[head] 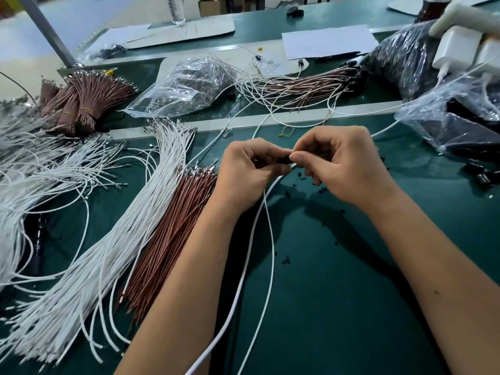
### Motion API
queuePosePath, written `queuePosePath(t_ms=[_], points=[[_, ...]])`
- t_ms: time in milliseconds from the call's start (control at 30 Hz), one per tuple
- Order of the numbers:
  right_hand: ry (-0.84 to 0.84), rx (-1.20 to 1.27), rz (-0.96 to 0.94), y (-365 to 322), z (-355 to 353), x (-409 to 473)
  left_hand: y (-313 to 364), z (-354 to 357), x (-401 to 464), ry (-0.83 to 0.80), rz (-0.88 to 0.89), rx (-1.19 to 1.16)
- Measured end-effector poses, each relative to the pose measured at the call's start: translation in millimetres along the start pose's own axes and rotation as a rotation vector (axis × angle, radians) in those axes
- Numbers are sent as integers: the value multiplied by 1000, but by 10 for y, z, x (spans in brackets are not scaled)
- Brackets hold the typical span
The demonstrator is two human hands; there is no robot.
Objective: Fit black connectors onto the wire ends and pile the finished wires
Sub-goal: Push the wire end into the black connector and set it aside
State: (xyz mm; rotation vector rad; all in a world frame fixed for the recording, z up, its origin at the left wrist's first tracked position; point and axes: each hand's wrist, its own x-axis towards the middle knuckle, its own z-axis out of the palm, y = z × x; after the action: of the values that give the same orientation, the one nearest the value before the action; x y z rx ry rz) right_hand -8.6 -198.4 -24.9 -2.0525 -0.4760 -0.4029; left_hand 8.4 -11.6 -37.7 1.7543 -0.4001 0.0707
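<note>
Both hands are up over the middle of the dark green bench mat (338, 280), meeting fingertip to fingertip. The left hand (247, 174) has its fingers curled in, pinching one end of a small black plastic connector (284, 159); the right hand (343, 166) pinches the other end between thumb and forefinger. The connector lies roughly level, its long axis running left to right between the two hands, mostly hidden by the fingers. A thin white wire (266, 212) comes out under the hands and trails down toward the person, curving off the bottom edge. Just left of the left forearm lies a flat bundle of reddish-brown wires (173, 231), their metal-tipped ends pointing up and away, and beside it a big sheaf of white wires (113, 239) on the same slant. Loose black connectors (479, 174) sit at the right edge.
</note>
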Motion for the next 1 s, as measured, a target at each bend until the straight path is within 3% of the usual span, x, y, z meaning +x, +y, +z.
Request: queuePosePath(t_ms=[200, 500, 1000], points=[[16, -70, 10, 35, 13, 2, -21, 37, -18, 15, -18, -1], [-45, 313, 137, 100, -43, 6, -25, 17, 0, 50, -23, -151], [-1, 174, 103, 15, 3, -12, -51, 0, -4, 35, -124, -264]])
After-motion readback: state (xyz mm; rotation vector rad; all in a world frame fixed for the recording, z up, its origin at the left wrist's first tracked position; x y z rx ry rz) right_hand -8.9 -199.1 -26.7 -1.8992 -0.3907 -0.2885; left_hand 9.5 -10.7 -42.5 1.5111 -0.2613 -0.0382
